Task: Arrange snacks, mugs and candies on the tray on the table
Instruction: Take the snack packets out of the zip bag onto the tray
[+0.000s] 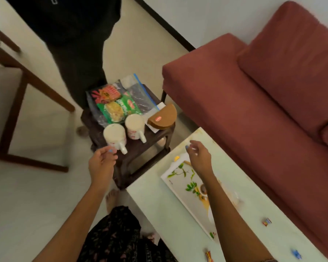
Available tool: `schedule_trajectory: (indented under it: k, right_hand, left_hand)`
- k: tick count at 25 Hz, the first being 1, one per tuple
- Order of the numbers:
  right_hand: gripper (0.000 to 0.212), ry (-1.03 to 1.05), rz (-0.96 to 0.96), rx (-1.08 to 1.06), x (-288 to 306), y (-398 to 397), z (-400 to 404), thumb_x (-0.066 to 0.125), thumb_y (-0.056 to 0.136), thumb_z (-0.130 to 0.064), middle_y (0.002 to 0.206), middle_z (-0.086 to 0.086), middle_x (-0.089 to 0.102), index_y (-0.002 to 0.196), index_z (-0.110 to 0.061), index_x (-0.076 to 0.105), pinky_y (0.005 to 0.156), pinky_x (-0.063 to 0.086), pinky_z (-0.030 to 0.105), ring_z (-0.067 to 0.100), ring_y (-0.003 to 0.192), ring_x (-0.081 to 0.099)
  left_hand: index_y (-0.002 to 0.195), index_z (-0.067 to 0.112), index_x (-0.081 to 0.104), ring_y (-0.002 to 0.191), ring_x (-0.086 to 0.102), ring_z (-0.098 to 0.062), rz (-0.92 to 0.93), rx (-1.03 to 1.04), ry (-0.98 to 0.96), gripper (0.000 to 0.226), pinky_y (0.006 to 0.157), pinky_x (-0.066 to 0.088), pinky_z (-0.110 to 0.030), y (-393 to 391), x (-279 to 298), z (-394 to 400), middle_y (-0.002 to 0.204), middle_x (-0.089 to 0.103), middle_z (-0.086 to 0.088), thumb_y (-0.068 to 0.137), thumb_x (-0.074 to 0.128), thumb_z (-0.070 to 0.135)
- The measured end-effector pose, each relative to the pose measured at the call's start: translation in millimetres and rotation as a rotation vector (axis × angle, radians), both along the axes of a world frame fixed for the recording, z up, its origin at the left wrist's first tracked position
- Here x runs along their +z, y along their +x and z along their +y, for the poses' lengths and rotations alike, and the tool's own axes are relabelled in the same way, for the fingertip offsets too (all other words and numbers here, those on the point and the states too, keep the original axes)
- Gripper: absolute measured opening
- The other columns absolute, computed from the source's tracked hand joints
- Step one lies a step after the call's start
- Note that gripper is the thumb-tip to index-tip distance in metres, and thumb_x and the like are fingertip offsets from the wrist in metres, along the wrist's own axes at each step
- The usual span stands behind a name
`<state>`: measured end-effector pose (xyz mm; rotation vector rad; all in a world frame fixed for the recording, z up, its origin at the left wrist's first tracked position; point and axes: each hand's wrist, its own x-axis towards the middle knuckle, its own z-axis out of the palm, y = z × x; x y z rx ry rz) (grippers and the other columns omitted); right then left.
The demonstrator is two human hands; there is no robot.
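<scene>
Here both hands are empty, fingers loosely spread: left hand (102, 161) just beside the nearer mug (115, 137) on the dark stool (140, 148), right hand (199, 157) over the tray (180, 188) at the desk's (159, 208) far end.

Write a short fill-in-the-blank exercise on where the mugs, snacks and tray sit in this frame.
1. The white mugs on the dark stool number ____.
2. The leaf-printed tray lies on the pale ____.
3. The hand nearest the mugs is the ____ hand.
4. The green snack packet lies on the ____, beside the mugs.

Missing words: two; table; left; stool
</scene>
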<state>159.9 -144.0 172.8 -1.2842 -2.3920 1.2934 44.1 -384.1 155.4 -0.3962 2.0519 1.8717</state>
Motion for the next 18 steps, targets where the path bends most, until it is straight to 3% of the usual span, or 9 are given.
schedule_trajectory:
  k: [5, 9, 11, 13, 16, 18]
  right_hand:
    - [0.033, -0.002, -0.066, 0.129, 1.6, -96.7, -6.2, 0.052, 0.094, -0.027, 0.118, 0.011, 0.064, 0.12, -0.008, 0.058, 0.084, 0.041, 0.026, 0.026, 0.109, 0.059]
    - [0.032, 0.016, -0.118, 0.179, -10.6, -184.7, 3.0, 0.055, 0.092, -0.028, 0.114, 0.007, 0.065, 0.114, -0.006, 0.061, 0.083, 0.043, 0.028, 0.025, 0.109, 0.059]
    - [0.033, 0.093, -0.178, 0.218, -23.3, -227.5, 14.8, 0.055, 0.091, -0.03, 0.12, 0.007, 0.065, 0.116, -0.01, 0.061, 0.09, 0.045, 0.031, 0.024, 0.11, 0.059]
    - [0.03, 0.124, -0.261, 0.257, -37.9, -261.7, 28.3, 0.055, 0.089, -0.031, 0.118, 0.006, 0.066, 0.112, -0.014, 0.063, 0.095, 0.047, 0.038, 0.024, 0.108, 0.06]
    - [0.025, 0.11, -0.379, 0.325, -67.1, -303.1, 42.2, 0.056, 0.089, -0.03, 0.096, 0.015, 0.062, 0.093, -0.006, 0.06, 0.079, 0.046, 0.033, 0.027, 0.094, 0.059]
    - [0.037, 0.104, -0.496, 0.367, -85.1, -319.0, 44.3, 0.055, 0.091, -0.033, 0.105, 0.018, 0.059, 0.11, -0.001, 0.057, 0.08, 0.043, 0.036, 0.033, 0.104, 0.057]
  left_hand:
    - [0.11, 0.006, 0.056, 0.073, 0.06, -0.008, -0.123, 0.128, -0.009, 0.021, 0.072, 0.05, -0.025, -58.1, -18.2, -20.7, 0.103, 0.064, -0.01, 0.089, 0.053, 0.012]
    - [0.117, 0.0, 0.053, 0.071, 0.058, -0.007, -0.19, 0.144, -0.035, 0.035, 0.066, 0.049, -0.019, -121.0, -31.9, -17.7, 0.101, 0.062, -0.011, 0.087, 0.059, 0.017]
    - [0.12, -0.001, 0.053, 0.073, 0.059, -0.009, -0.206, 0.115, -0.076, 0.04, 0.066, 0.049, -0.019, -153.7, -42.5, -11.3, 0.1, 0.061, -0.011, 0.087, 0.061, 0.02]
    - [0.122, 0.0, 0.052, 0.089, 0.062, -0.019, -0.238, 0.084, -0.106, 0.044, 0.076, 0.053, -0.027, -180.4, -55.3, -3.6, 0.109, 0.062, -0.015, 0.086, 0.062, 0.022]
    - [0.127, -0.001, 0.049, 0.117, 0.055, -0.031, -0.3, 0.018, -0.158, 0.052, 0.1, 0.046, -0.039, -213.6, -77.1, 9.1, 0.127, 0.057, -0.022, 0.084, 0.065, 0.025]
    - [0.127, 0.002, 0.049, 0.116, 0.055, -0.028, -0.342, -0.007, -0.19, 0.057, 0.096, 0.044, -0.034, -228.6, -86.8, 15.6, 0.124, 0.059, -0.015, 0.081, 0.068, 0.03]
